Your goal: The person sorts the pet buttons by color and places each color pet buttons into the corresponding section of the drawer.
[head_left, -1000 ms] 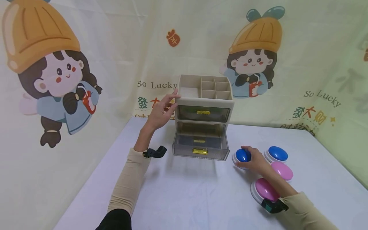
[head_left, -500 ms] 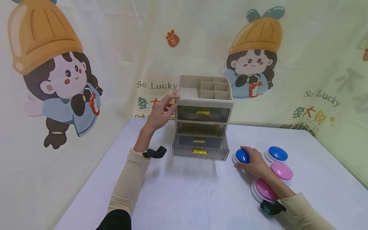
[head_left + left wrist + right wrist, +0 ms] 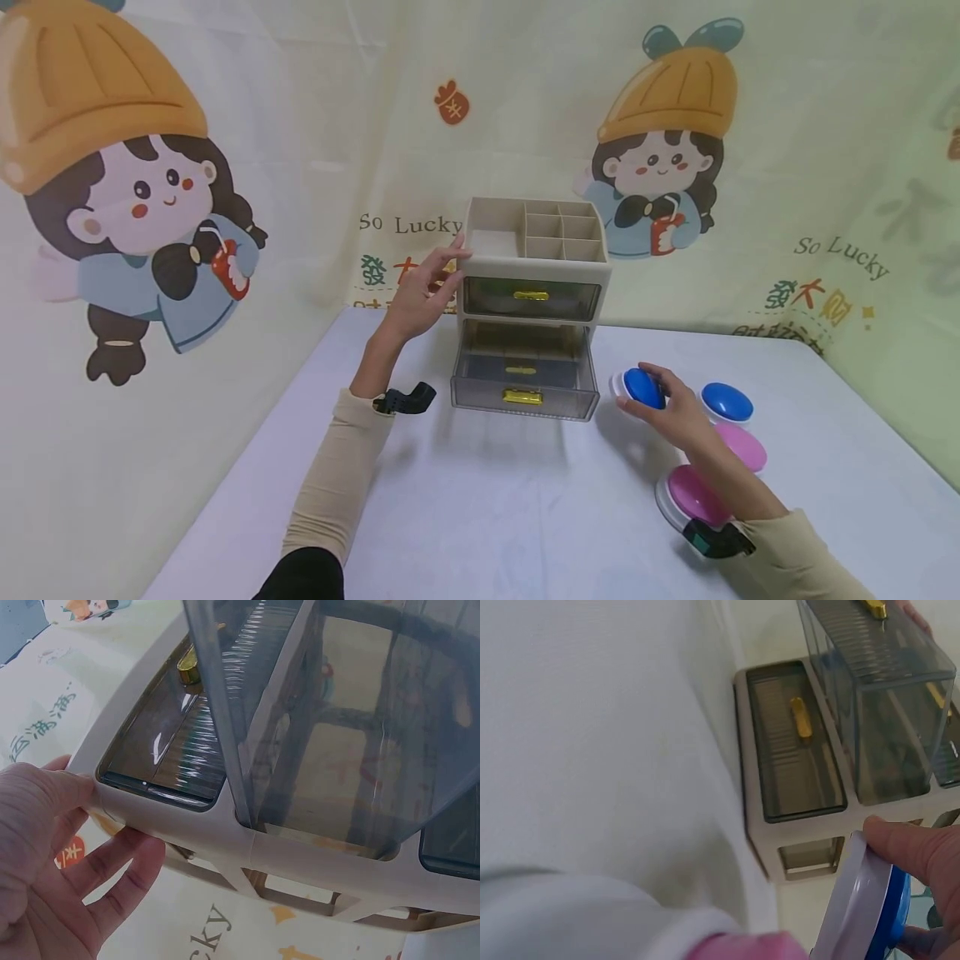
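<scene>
In the head view, my right hand (image 3: 678,412) holds a blue push button (image 3: 643,388) with a white base by its rim, tilted and raised off the table. The right wrist view shows my thumb on the white base (image 3: 851,900) of this button. My left hand (image 3: 420,296) touches the upper left side of a cream desktop drawer cabinet (image 3: 536,267), its fingers fairly straight. Thumb and fingers lie about the cabinet's corner in the left wrist view. The cabinet's middle drawer (image 3: 525,398), smoky and clear with a gold handle, is pulled out.
To the right, another blue push button (image 3: 727,402) and two pink ones, a farther pink button (image 3: 742,446) and a nearer pink button (image 3: 696,493), rest on the white table (image 3: 480,517). A printed cloth (image 3: 517,108) hangs behind. The cabinet's top has several compartments.
My right hand has lifted the blue button off the table and tilted it, moving slightly up and right. My left hand and the cabinet stay where they were.
</scene>
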A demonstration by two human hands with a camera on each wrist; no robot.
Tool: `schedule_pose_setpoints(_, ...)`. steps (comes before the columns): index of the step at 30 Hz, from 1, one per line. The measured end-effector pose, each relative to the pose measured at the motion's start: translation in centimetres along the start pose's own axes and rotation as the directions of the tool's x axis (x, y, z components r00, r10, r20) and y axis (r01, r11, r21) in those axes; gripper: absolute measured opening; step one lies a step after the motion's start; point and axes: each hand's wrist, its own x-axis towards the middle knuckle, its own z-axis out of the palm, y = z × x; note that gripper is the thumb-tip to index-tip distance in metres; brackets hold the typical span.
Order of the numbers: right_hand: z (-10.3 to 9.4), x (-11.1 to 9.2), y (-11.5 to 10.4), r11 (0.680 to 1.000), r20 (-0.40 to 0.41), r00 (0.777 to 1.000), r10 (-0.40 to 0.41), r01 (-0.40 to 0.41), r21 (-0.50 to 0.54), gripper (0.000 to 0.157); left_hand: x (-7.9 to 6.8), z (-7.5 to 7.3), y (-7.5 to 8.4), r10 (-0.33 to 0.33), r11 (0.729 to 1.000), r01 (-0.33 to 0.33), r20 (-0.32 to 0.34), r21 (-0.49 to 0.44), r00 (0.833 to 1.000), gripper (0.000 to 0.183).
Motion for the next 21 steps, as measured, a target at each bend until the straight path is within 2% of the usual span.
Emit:
schedule_pose_setpoints(6,-0.3,-1.2,-0.6,0.997,-0.063,0.995,-0.072,0.07,-0.033,0.103,0.0,0.2,0.1,0.006,1.0,-0.006,-0.005,-0.015,1.0,0.037)
schedule_pose_setpoints(12,-0.6,-2.7,-1.3,0.993,-0.09,0.99,-0.112,0.109,-0.036,0.105,0.1,0.4,0.4,-0.019,1.0,0.019,-0.003,-0.013,1.0,0.038)
schedule_pose_setpoints(18,-0.7,-3.5,-2.1,0.991,-0.108,0.986,-0.124,0.129,0.041,0.103,-0.4,0.1,2.6,-0.033,0.999,0.033,0.004,0.001,0.999,0.036)
schedule_pose_setpoints(21,-1.1,-3.7,-2.7,0.987,-0.087,0.99,-0.112,0.121,0.109,0.1,-0.7,0.0,3.7,-0.031,0.999,0.031,0.005,0.008,1.0,0.036)
